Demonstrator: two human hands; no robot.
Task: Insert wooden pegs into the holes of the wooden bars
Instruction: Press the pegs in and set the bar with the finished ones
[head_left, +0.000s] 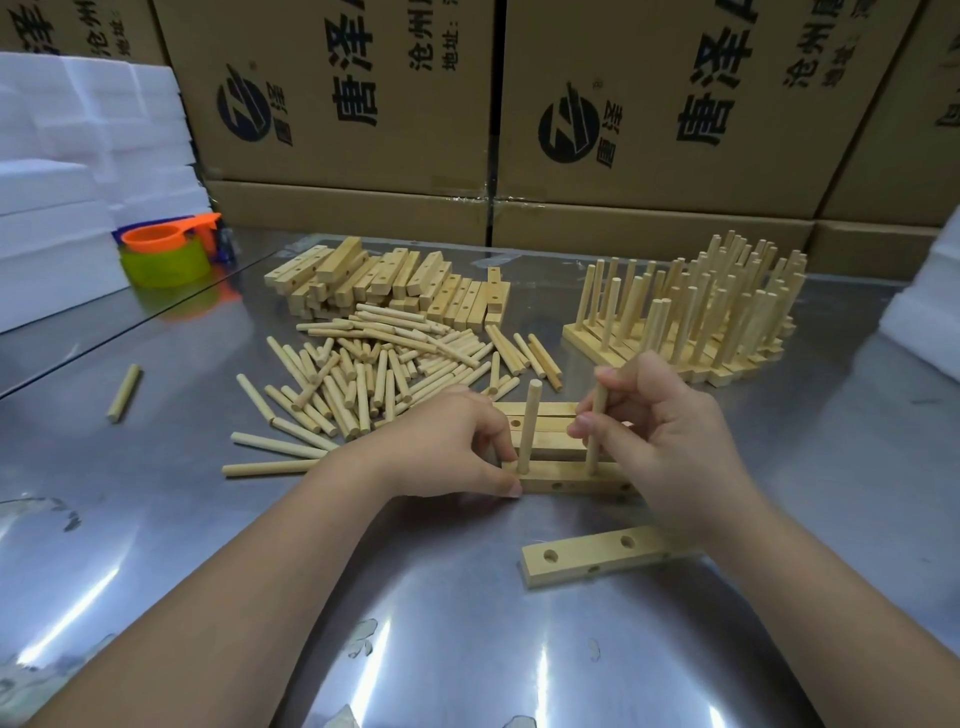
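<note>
On the shiny steel counter (156, 519), close in front of the person, a wooden bar (571, 480) lay flat with small holes showing along its near side. One peg (531, 426) stood upright in the hole near its left end. The left grip (447, 447) pinched that left end, thumb on the near face and fingertips curled over the top beside the standing peg. The right grip (660, 431) pinched a second peg (592, 457) between thumb and fingers and held it nearly upright, its lower end down at the top of the bar toward the right end. Whether it sat in a hole could not be told.

Just behind this bar, a few more plain bars (545, 415) lay side by side. A spare bar (592, 556) with two round holes in its top lay nearer the person, its right end hidden under the right wrist.

Farther back, a heap of loose pegs (374, 374) was spread out in front of a stack of drilled bars (389, 280). To the right rear stood a cluster of finished bars (701, 317), their pegs pointing up. A stray peg (124, 392) lay well apart on the left. An orange scoop (156, 239) sat on a green tub (166, 262) beside white foam blocks (78, 156), and printed cardboard boxes (337, 104) lined the back.
</note>
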